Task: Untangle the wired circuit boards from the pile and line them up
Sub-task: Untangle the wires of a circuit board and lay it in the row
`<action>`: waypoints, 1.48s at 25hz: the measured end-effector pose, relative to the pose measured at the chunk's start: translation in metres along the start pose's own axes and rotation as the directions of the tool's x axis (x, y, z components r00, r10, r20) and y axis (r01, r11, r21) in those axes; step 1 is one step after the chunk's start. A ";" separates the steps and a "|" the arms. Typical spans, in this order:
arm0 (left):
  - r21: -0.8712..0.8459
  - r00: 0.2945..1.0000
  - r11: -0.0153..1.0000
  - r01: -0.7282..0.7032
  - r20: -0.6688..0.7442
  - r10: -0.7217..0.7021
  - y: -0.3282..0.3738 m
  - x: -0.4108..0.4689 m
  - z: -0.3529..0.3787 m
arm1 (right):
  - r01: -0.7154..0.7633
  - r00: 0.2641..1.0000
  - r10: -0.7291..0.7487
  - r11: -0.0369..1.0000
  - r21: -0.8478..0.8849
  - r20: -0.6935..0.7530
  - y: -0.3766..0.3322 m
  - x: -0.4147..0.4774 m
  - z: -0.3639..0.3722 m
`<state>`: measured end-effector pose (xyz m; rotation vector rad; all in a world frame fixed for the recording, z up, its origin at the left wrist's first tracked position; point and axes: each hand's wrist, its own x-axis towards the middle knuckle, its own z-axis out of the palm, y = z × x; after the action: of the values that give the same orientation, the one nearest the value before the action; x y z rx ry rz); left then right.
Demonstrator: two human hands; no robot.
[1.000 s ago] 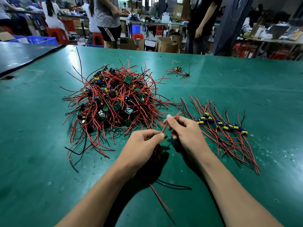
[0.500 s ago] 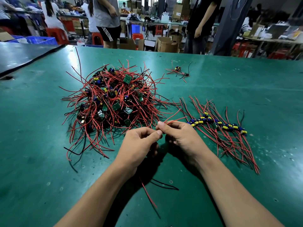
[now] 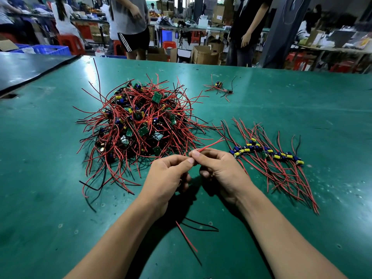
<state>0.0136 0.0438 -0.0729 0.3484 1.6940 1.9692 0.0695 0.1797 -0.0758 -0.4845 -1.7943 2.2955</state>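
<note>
Both hands meet at the centre of the frame. The left hand (image 3: 169,176) and right hand (image 3: 220,170) each pinch a thin red wire (image 3: 209,144) between thumb and forefinger, fingertips almost touching. From the pinch the wire's free end runs nearly straight up and to the right, toward the space between pile and row. Below the hands a red tail (image 3: 186,236) slants down and to the right over the table, with black wires (image 3: 201,226) beside it pointing right. Whether a board sits inside the curled fingers cannot be told.

Up and left of the hands lies the pile (image 3: 141,125), a tangled mound of red and black wires with small green boards and blue and yellow parts showing through. At the right, the row (image 3: 267,153) of boards runs from upper left to lower right, its wires fanned out above and below it. One stray board (image 3: 219,85) lies apart in the upper middle on the green table (image 3: 50,208).
</note>
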 end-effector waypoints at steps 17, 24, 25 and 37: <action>0.180 0.984 0.982 -0.062 0.174 0.030 0.008 -0.009 0.002 | -0.015 0.974 0.112 0.900 0.436 -0.196 -0.017 0.012 -0.009; 0.081 0.997 0.997 -0.004 0.076 -0.002 0.005 -0.006 -0.001 | 0.051 0.990 -0.038 0.994 0.093 -0.136 -0.005 0.004 -0.003; 0.077 0.998 0.997 -0.004 0.069 -0.001 0.005 -0.006 -0.001 | 0.019 0.997 -0.019 1.000 -0.001 -0.081 -0.003 0.001 -0.002; 0.129 0.983 0.991 0.022 0.177 -0.045 0.010 -0.008 -0.001 | 0.070 0.947 0.000 0.976 0.204 -0.322 -0.008 0.013 -0.002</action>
<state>0.0177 0.0383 -0.0626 0.5238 1.7001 1.7536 0.0572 0.1880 -0.0702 -0.7321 -1.3761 2.1984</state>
